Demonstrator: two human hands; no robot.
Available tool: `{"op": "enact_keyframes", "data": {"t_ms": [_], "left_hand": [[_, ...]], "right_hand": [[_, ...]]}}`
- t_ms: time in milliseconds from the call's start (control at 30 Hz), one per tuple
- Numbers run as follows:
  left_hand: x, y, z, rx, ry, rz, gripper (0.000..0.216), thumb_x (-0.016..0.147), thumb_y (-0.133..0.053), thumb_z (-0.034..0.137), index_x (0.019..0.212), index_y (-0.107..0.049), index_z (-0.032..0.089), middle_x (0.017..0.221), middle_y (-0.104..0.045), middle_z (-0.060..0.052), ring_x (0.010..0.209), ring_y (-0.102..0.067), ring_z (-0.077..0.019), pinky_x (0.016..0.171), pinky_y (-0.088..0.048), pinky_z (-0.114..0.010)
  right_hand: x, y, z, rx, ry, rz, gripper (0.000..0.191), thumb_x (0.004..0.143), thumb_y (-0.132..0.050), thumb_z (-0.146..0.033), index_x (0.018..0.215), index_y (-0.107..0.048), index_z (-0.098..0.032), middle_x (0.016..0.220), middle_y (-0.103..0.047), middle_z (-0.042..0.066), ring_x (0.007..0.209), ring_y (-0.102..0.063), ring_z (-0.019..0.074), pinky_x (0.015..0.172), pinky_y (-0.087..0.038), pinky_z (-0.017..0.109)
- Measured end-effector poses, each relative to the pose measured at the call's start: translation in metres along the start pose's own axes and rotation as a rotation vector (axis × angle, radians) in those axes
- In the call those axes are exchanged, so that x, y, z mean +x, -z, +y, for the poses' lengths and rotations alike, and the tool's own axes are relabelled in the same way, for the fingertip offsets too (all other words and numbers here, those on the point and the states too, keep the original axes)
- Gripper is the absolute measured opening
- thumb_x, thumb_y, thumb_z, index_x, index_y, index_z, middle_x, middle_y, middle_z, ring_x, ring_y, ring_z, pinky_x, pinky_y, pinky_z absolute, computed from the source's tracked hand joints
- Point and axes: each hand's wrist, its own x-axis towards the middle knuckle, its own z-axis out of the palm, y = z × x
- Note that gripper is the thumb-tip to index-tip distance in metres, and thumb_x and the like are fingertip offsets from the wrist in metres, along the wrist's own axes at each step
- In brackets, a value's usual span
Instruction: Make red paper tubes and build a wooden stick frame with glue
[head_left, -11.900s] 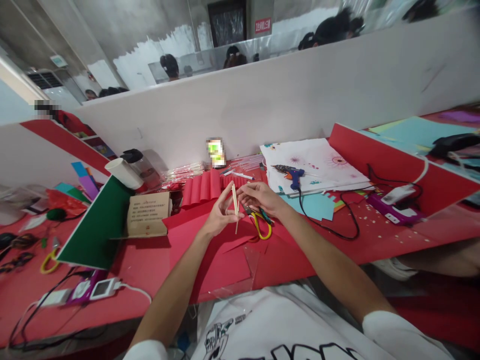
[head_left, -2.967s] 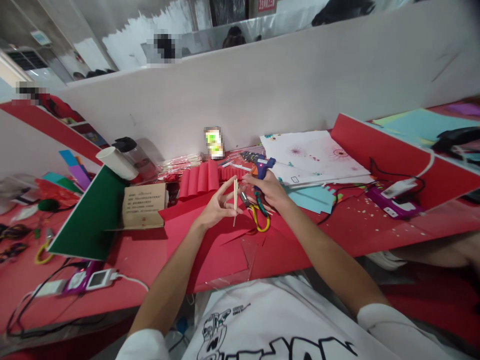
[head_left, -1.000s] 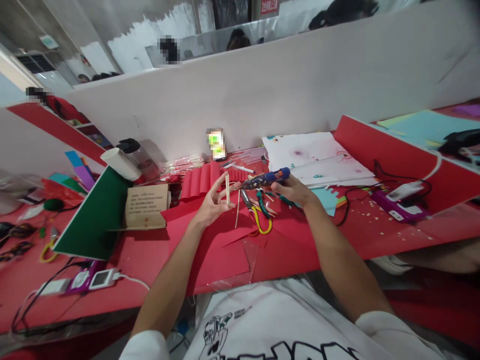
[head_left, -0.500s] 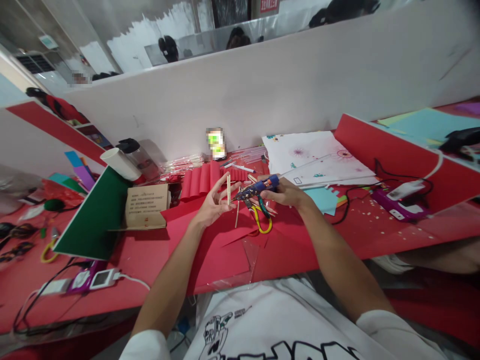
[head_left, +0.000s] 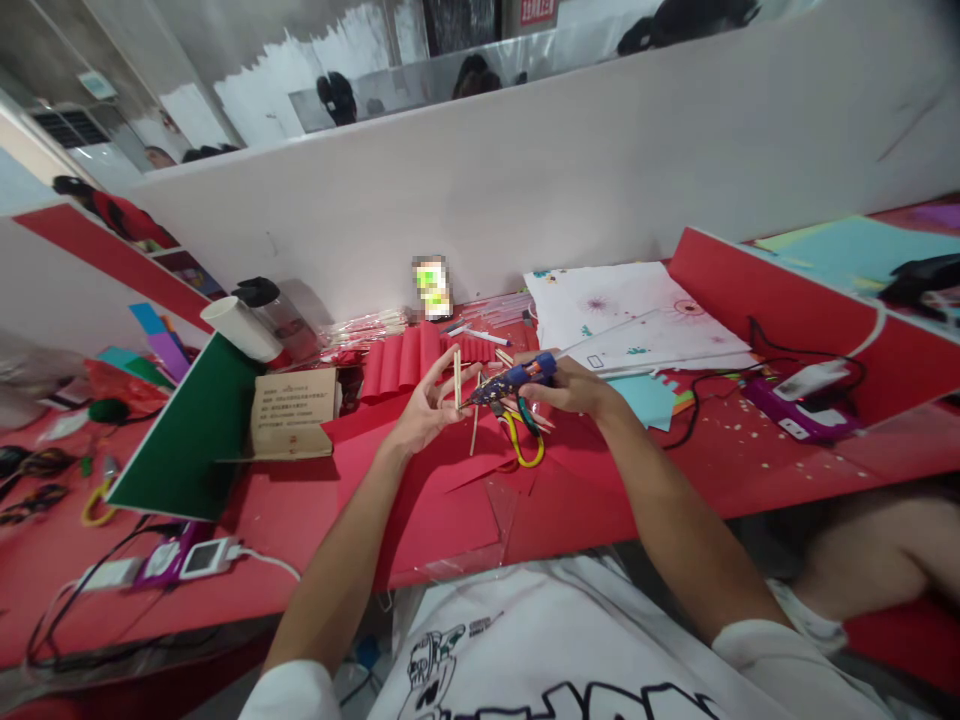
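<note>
My left hand (head_left: pixel 427 410) holds a thin wooden stick (head_left: pixel 457 378) upright between thumb and fingers, above red paper sheets (head_left: pixel 435 500). My right hand (head_left: pixel 574 385) grips a blue hot glue gun (head_left: pixel 514 378), whose nozzle points left at the stick and almost touches it. Just below the gun lie yellow-handled scissors (head_left: pixel 523 450) and several loose wooden sticks (head_left: pixel 525 410). A pleated red paper fan (head_left: pixel 405 365) stands behind my left hand.
A green board (head_left: pixel 191 440), a brown card box (head_left: pixel 292 415) and a white cup (head_left: pixel 240 327) sit to the left. White patterned paper (head_left: pixel 630 315), a black cable (head_left: pixel 697 400) and a purple power strip (head_left: pixel 795 415) lie right. A white partition (head_left: pixel 525 170) closes the back. Another person's leg (head_left: pixel 870 550) shows lower right.
My right hand picked the glue gun up off the desk and brought its nozzle to the stick in my left hand. In the last half second little moved; a leg appeared lower right.
</note>
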Motion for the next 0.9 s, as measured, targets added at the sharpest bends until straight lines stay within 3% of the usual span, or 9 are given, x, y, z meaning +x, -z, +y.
{"op": "enact_keyframes", "data": {"t_ms": [267,567,733,900], "left_hand": [[-0.0008,-0.0017,0.0019,0.005,0.005,-0.003,0.127,0.057,-0.1,0.034,0.162,-0.029,0.039,0.162,-0.042,-0.019,0.078,-0.075,-0.012,0.073,-0.059,-0.021],[0.0004,0.0004,-0.0002,0.006,0.009,0.012,0.127,0.057,-0.1,0.034,0.162,-0.029,0.036,0.161,-0.042,-0.02,0.095,-0.076,-0.0186,0.076,-0.059,-0.021],[-0.0001,-0.0013,0.001,0.007,-0.001,0.009,0.127,0.057,-0.1,0.033,0.162,-0.029,0.037,0.161,-0.043,-0.02,0.085,-0.076,-0.0145,0.074,-0.058,-0.021],[0.0003,-0.0021,0.0015,0.001,0.001,0.02,0.125,0.056,-0.1,0.034,0.161,-0.032,0.035,0.159,-0.046,-0.02,0.079,-0.075,-0.0118,0.073,-0.058,-0.02]], "right_hand": [[0.0005,0.0005,0.001,-0.06,-0.068,0.047,0.035,0.09,-0.065,-0.054,0.081,-0.062,-0.021,0.067,-0.061,-0.001,0.061,-0.052,0.0153,0.057,-0.038,0.028],[0.001,-0.0003,0.0002,-0.092,-0.022,0.055,0.036,0.088,-0.066,-0.055,0.08,-0.061,-0.02,0.063,-0.055,-0.002,0.057,-0.047,0.0141,0.055,-0.034,0.028],[0.0017,-0.0001,-0.0014,-0.09,-0.087,0.076,0.036,0.089,-0.065,-0.055,0.077,-0.062,-0.02,0.065,-0.06,0.0,0.06,-0.051,0.0154,0.056,-0.037,0.028],[0.001,0.0009,-0.0001,-0.108,-0.056,0.055,0.035,0.089,-0.065,-0.054,0.08,-0.062,-0.02,0.064,-0.057,-0.002,0.059,-0.048,0.0145,0.056,-0.035,0.028]]}}
